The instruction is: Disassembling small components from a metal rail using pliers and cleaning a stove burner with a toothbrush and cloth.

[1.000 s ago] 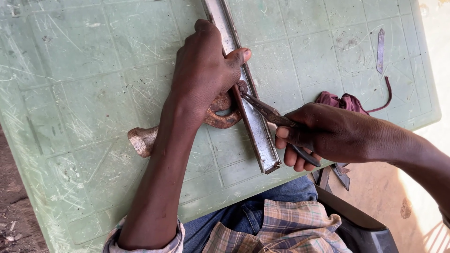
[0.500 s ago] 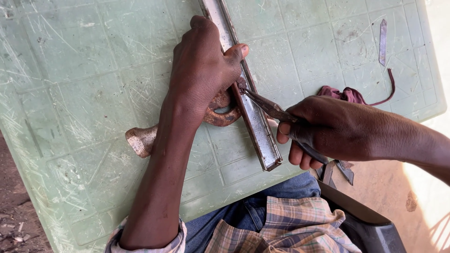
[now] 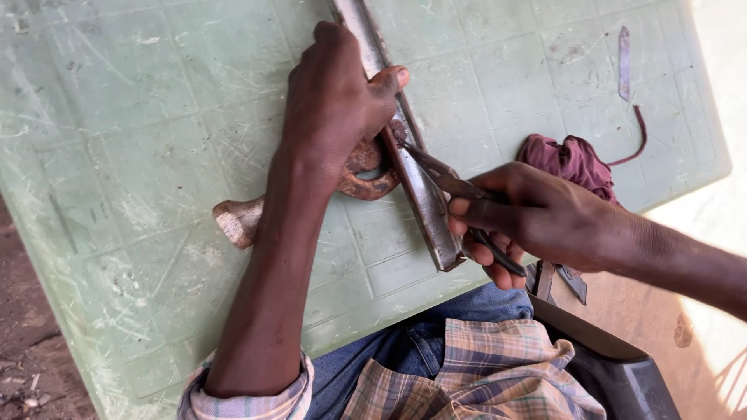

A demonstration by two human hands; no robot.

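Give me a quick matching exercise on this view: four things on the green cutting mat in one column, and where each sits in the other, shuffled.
Things:
1. long metal straightedge
2. crumpled maroon cloth
3. rusty brown curved piece
4. dark-handled cutting tool

Places:
A. gripped in the right hand
B. pinned under the left hand
C. loose near the mat's right edge
D. tucked against the straightedge's left side

Pairs: 1-B, 2-C, 3-D, 4-A
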